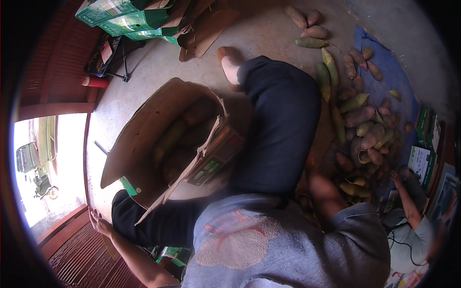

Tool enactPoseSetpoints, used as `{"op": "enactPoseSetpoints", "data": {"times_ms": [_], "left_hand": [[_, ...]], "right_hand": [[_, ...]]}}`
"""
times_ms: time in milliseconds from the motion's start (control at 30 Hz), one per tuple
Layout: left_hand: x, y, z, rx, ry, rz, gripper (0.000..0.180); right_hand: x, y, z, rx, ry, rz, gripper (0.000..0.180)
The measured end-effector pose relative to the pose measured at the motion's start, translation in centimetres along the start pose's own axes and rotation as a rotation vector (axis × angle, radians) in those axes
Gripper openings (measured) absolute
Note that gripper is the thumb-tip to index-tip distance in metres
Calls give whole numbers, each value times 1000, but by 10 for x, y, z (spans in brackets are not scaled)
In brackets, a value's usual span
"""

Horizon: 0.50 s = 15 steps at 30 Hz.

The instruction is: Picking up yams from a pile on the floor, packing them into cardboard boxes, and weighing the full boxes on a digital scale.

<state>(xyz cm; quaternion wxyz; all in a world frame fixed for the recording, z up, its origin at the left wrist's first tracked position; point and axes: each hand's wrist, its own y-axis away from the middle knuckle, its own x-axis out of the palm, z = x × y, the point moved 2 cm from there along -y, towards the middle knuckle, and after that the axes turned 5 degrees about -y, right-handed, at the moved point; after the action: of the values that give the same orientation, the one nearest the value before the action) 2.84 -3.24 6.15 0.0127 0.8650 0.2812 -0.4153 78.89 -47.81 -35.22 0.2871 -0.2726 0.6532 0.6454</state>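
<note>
- Left hand [100,223] is open, fingers loosely spread and nothing in them, just beside the bent left knee.
- Right hand [311,162] is mostly lost in shade beyond the right knee, by the heaped vegetables; I cannot tell how far it is closed or whether it holds anything.
- Grey shirt [297,245] has a soft, nubbly weave, with a rough pale patch and red marks.
- Dark trousers [283,105] of smooth cloth bend around both sides of the box.
- Cardboard box [137,127] stands open between the legs, its brown inner walls plain, its near edge torn and ragged.
- Long vegetables [169,140], greenish and dull red, lie in the shadowy bottom of the box.
- Heaped vegetables [372,137], rough reddish-brown and smoother yellow-green, plump with tapered ends, lie to the right, partly on a blue sheet [406,101].
- Another person's hand [396,180] is near the heap's lower right.
- Green printed cartons [139,21] stand at upper left on the smooth grey floor [153,62], near a ridged dark-red door [53,72].
</note>
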Motion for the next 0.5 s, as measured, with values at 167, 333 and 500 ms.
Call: {"op": "enactPoseSetpoints", "data": {"times_ms": [167,333,500], "left_hand": [[35,-22,7,69,145,70,40],[17,-24,-33,94,210,185,42],[41,5,-130,289,241,560,47]], "right_hand": [[-35,-32,-38,-146,-93,-64,85],[-151,36,11,-154,-102,-177,86],[-299,110,67,-317,-103,-430,81]]}}
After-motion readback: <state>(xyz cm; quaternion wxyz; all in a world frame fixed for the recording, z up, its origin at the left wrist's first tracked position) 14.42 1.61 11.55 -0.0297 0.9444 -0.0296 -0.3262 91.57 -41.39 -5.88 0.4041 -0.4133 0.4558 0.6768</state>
